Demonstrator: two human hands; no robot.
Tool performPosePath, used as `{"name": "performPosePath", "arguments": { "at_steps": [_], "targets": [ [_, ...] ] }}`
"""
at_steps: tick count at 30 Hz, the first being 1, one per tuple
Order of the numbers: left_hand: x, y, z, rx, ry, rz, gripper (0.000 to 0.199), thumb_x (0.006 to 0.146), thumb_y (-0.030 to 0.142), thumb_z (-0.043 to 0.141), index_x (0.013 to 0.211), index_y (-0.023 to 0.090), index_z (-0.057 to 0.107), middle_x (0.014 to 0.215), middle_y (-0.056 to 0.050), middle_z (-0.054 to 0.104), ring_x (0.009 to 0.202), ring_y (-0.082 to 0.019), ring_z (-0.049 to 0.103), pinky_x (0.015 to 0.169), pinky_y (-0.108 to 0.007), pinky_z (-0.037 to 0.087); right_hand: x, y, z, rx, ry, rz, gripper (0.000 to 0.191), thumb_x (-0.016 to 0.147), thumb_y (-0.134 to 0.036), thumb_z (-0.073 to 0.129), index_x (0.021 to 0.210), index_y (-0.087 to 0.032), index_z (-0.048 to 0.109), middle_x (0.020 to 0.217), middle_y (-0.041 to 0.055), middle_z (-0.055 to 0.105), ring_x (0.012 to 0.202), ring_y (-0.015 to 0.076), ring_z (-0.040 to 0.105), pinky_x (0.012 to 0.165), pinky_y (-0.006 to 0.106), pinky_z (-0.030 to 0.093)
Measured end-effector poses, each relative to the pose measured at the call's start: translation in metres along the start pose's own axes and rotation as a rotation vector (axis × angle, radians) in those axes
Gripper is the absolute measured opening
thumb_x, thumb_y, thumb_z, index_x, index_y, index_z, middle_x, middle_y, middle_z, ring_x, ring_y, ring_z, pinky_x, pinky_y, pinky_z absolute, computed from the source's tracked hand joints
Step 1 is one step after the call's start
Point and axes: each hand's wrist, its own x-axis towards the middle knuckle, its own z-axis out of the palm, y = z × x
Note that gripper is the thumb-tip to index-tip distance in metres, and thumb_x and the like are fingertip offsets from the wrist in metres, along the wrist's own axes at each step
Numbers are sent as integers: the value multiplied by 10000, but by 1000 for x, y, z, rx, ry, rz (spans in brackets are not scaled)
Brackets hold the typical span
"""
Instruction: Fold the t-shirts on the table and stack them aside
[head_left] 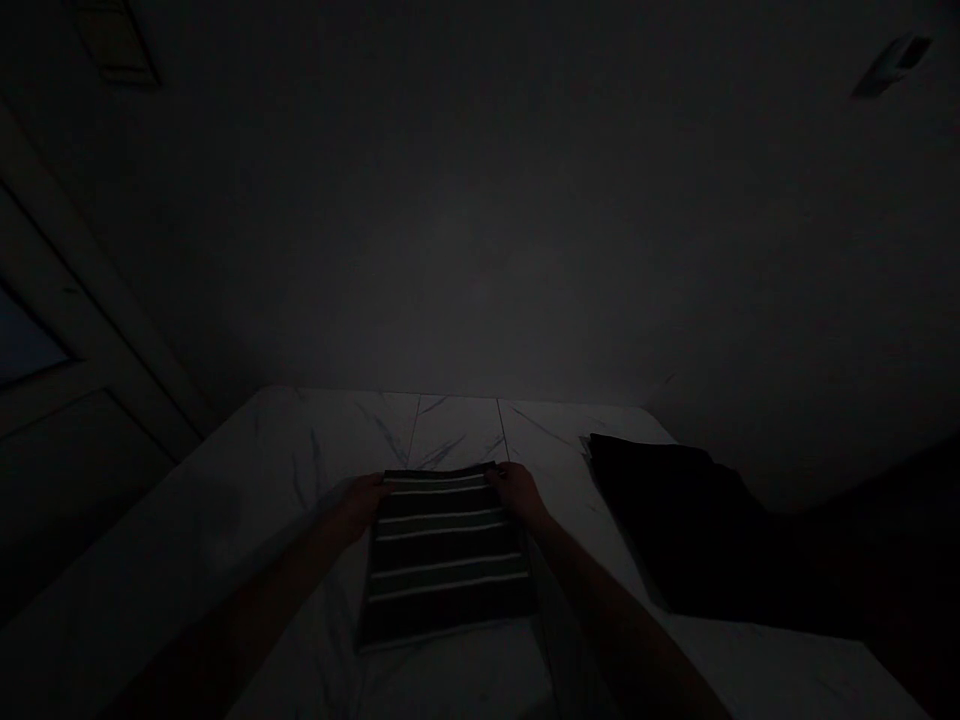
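Dimly, the head view shows a striped dark towel [445, 560] lying flat on a white marble surface [247, 490], at the frame's 6 o'clock. The left hand [362, 505] and right hand [517, 495] grip its far edge, both clenched, at the towel's 10 and 2 o'clock. A black folded cloth [675, 525] lies at its 3 o'clock.

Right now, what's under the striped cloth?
The dark striped cloth lies on a white marble-patterned surface, which shows around its edges. The area directly beneath it is covered, so nothing there can be seen.
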Motion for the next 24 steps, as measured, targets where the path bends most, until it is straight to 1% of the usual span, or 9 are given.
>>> {"name": "performPosePath", "arguments": {
  "at_steps": [4, 7, 10, 13, 17, 20, 22, 24],
  "targets": [
    [1, -2, 1, 104, 117, 78, 341, 585, 430, 742, 781, 153, 711, 750, -82, 759, 727, -269, 723, 640, -334, 537, 2, -1, 2, -33, 38, -13, 298, 960, -338, 564, 1111, -149, 738, 1107, 130, 763, 993, 222, 714, 831, 275, 494],
    [0, -4, 0, 161, 216, 126, 291, 579, 412, 739, 743, 173, 709, 744, -69, 756, 728, -262, 716, 627, -312, 519, 2, 0, 2, -50, 49, -24, 281, 957, -335, 573, 1103, -163, 739, 1077, 115, 770, 988, 227, 716, 836, 290, 500],
    [0, -7, -3, 206, 285, 166, 283, 587, 408, 753, 760, 186, 716, 794, -72, 768, 773, -265, 719, 647, -303, 520, 2, 0, 2, -54, 50, -31, 247, 938, -331, 605, 1086, -191, 745, 1048, 89, 777, 964, 215, 721, 819, 279, 503],
    [1, -10, -5, 237, 318, 181, 315, 585, 428, 775, 778, 187, 713, 821, -87, 772, 798, -271, 720, 672, -311, 530, 2, -2, 1, -52, 50, -27, 235, 919, -324, 632, 1078, -196, 749, 1026, 83, 781, 937, 210, 726, 793, 270, 503],
    [6, -13, -6, 284, 356, 183, 399, 574, 486, 799, 809, 182, 691, 860, -109, 767, 823, -276, 717, 690, -320, 529, 4, -5, 1, -55, 55, -27, 267, 964, -366, 572, 1054, -196, 758, 1025, 90, 784, 940, 209, 727, 781, 267, 497],
    [6, -12, -8, 337, 379, 191, 438, 580, 505, 804, 840, 178, 674, 840, -104, 757, 816, -273, 713, 685, -318, 519, 4, -5, 1, -72, 71, -14, 263, 972, -356, 563, 1046, -191, 754, 1027, 97, 783, 951, 219, 727, 786, 277, 493],
    [5, -11, -9, 376, 394, 200, 412, 605, 473, 795, 866, 181, 667, 804, -79, 746, 810, -262, 711, 689, -309, 514, 3, -6, 1, -79, 83, -5, 238, 954, -347, 596, 1044, -187, 747, 1007, 96, 786, 937, 224, 729, 778, 281, 493],
    [3, -10, -9, 417, 414, 209, 343, 635, 410, 778, 870, 191, 657, 771, -52, 733, 794, -249, 708, 686, -298, 508, 2, -6, 1, -76, 90, -9, 231, 947, -349, 610, 1051, -189, 741, 990, 90, 788, 921, 219, 732, 767, 276, 492]
  ]
}}
